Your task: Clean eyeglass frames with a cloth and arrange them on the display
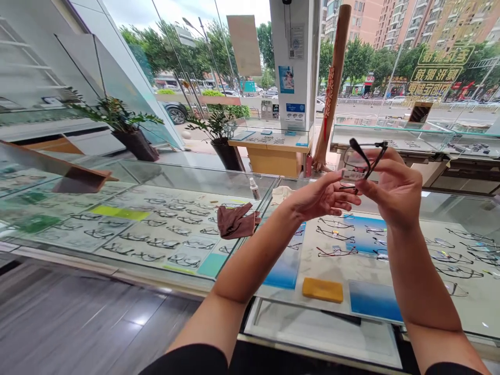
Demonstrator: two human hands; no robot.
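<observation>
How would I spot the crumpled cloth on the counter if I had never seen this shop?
Find the long glass display counter filled with rows of spectacles. On its top, left of the person's left hand, lies the cloth, close to a small white bottle. It is the only soft, crumpled, reddish-brown thing there; the yellow block nearby is flat and rectangular.

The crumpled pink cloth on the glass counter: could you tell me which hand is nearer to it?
Left. The left hand is raised up and right of the cloth; the right hand is farther right, both on the glasses.
</observation>
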